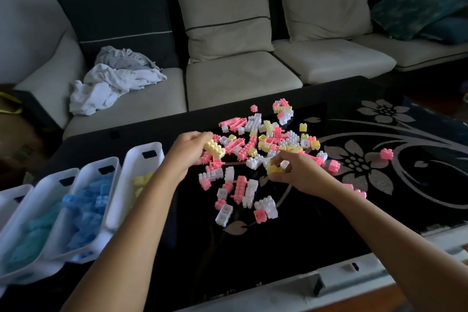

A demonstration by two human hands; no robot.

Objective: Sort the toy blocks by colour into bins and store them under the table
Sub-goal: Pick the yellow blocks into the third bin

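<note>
A loose pile of pink, white and yellow blocks (260, 149) lies on the black glass table (354, 210). My left hand (188, 149) grips a long yellow block (214, 149) at the pile's left edge. At the pile's near side, my right hand (296, 172) pinches a small yellow block (274, 168). Along the table's left edge stand white bins: one with yellow blocks (141, 159), one with blue blocks (88, 200), one with turquoise blocks (33, 230).
A fourth white bin (10, 197) is cut off at the far left. A single pink block (386, 154) lies apart at the right. Behind the table is a sofa (240, 76) with crumpled clothes (114, 83). The table's metal near edge (329, 284) shows.
</note>
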